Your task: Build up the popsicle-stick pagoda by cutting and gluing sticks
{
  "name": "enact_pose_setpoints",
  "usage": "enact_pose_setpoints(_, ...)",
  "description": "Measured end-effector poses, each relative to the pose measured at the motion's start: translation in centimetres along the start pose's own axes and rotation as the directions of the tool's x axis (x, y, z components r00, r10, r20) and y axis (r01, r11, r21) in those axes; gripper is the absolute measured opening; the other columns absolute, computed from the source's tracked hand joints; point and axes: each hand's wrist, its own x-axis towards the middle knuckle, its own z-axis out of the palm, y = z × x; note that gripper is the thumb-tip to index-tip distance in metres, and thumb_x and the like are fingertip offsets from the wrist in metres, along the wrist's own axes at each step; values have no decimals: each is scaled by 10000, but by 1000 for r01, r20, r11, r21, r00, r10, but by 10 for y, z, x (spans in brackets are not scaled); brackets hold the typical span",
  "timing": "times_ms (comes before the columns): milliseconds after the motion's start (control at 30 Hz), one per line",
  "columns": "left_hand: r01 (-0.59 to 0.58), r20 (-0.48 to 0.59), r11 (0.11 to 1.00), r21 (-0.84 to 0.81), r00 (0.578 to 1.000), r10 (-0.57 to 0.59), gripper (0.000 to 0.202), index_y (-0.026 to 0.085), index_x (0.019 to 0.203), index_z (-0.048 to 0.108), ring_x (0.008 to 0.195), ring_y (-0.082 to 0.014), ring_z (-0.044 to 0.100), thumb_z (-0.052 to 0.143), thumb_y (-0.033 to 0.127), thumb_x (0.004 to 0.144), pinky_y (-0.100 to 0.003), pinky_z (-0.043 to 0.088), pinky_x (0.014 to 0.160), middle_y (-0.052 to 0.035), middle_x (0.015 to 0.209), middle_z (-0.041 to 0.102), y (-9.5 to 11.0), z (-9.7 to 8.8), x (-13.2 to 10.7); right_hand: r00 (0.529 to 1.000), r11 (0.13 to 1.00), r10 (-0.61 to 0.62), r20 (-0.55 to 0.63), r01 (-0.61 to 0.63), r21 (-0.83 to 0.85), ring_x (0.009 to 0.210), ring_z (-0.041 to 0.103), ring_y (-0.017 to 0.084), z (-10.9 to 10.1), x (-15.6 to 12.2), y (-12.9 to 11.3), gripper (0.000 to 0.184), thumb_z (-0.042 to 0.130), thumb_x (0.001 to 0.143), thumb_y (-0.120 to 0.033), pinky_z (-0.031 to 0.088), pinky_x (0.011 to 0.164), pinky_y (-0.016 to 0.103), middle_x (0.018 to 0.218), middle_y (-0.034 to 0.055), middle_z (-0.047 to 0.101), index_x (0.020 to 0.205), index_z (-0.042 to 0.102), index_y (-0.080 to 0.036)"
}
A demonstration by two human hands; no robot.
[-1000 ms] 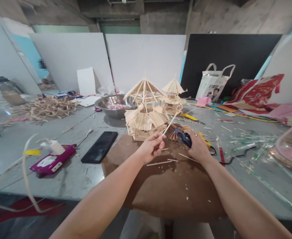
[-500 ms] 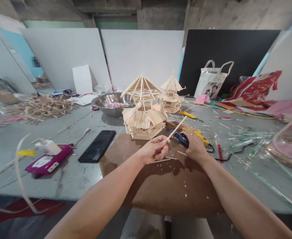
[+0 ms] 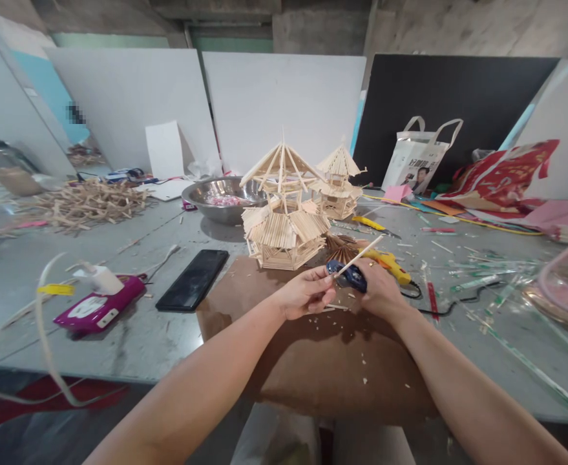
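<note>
1. Over the brown board (image 3: pixel 327 381) at the front edge of the worktop (image 3: pixel 143 352), the two hands work close together, the left just beside the right.
2. Between thumb and fingers, the left hand (image 3: pixel 309 294) pinches one end of a pale wooden stick (image 3: pixel 364 253); the rest of it slants up and to the right, its free end above the knuckles of the right hand.
3. The right hand (image 3: pixel 379 287) is wrapped around a dark blue tool (image 3: pixel 354 278), whose nose points left toward the left hand's fingertips. The stick passes across the tool in view; whether the two touch, I cannot tell from this angle.
4. Just beyond the left hand stands the larger stick pavilion (image 3: pixel 286 236), with a closely slatted lower roof and open rafters above; a smaller pavilion (image 3: pixel 338 194) stands behind it to the right.
5. A yellow tool with a black cord (image 3: pixel 393 266) lies just past the right hand.
6. To the left of the board lies a black phone (image 3: pixel 192 281), and a metal bowl (image 3: pixel 206 210) sits farther back.
</note>
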Motion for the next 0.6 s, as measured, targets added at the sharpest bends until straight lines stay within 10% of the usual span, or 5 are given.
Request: enact_pose_setpoints(600,-6,-73,1000,-21,997,4,159,163,754,467,281,-15,275,563,278,697,-140,129,300,52,468,471,-5,1,3,1000,999,-4,-12,4,-33,812,521,220,-1,-2,-4,311,483,619,-225,373,712,309,883,89,583,922,528,-168)
